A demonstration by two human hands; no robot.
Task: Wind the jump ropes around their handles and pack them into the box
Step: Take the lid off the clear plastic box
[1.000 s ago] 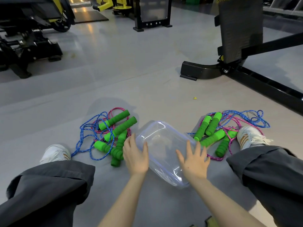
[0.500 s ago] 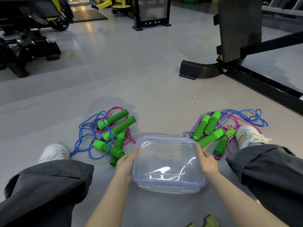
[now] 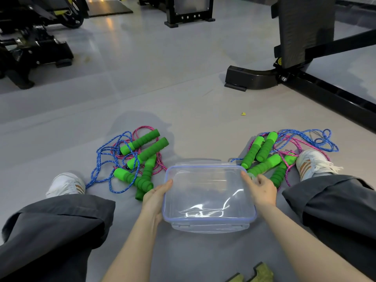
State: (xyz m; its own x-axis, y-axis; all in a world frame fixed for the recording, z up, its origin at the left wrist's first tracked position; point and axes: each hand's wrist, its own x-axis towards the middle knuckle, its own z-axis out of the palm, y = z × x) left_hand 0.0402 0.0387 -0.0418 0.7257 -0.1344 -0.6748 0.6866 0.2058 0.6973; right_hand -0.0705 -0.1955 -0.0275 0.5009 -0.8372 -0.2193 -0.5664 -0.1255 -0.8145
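Since a second ago the clear plastic box (image 3: 208, 197) has gone from tilted on edge under flat palms to level and upright on the floor, mouth up, squarely between the person's legs. The left hand (image 3: 155, 197) now lies along its left wall and the right hand (image 3: 262, 188) along its right rim.

Grip, left: fingers curled against the box side, holding it. Grip, right: thumb and fingers loosely on the rim corner; contact looks light, cannot tell whether it is truly clamped.

Step in hand, by judgement: setting out the container; no rope wound, nothing packed. Box is empty.

Task items: two loose heaps of jump ropes, left heap (image 3: 134, 159) and right heap (image 3: 284, 151), each with bright green foam handles and tangled blue and pink cords. Both lie on the floor just beside the box's far corners.

Next move likely calls for letting go of the box, picking one pair of handles from a heap, and drawing its cord free of the tangle before winding.
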